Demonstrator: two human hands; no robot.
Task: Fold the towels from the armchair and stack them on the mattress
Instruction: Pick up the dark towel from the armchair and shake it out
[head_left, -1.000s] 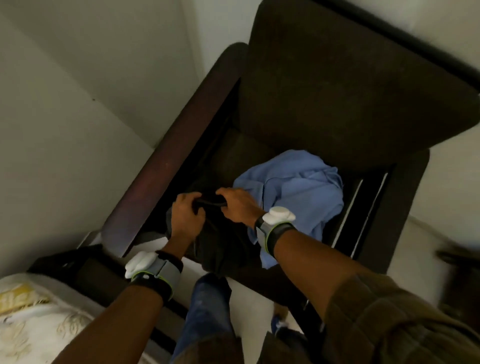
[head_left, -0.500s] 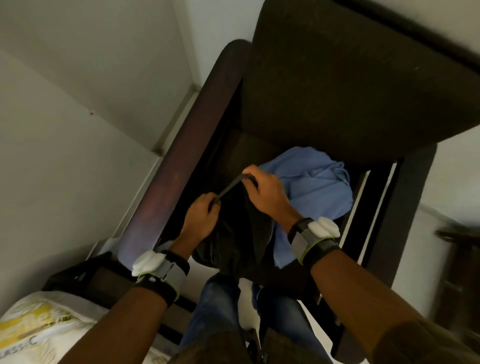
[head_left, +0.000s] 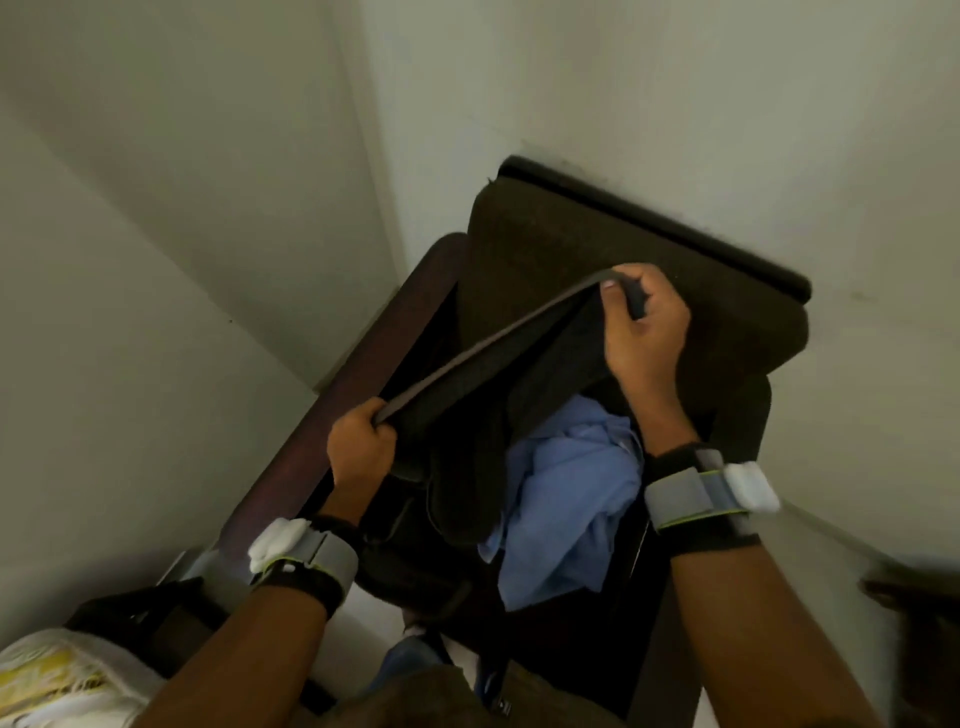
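A dark towel hangs stretched between both hands above the dark brown armchair. My left hand grips one end of its top edge, low and to the left. My right hand pinches the other end, higher up in front of the backrest. Beneath the dark towel a crumpled blue towel lies on the seat. A corner of the mattress, white with yellow print, shows at the bottom left.
The armchair stands in a corner between two pale walls. Its wooden left armrest runs down toward a dark object beside the mattress. My legs in blue jeans stand in front of the seat. Dark furniture sits at right.
Both hands have lifted the dark towel off the seat and drawn apart, stretching its top edge taut. My right hand rose toward the backrest. The view tilted upward.
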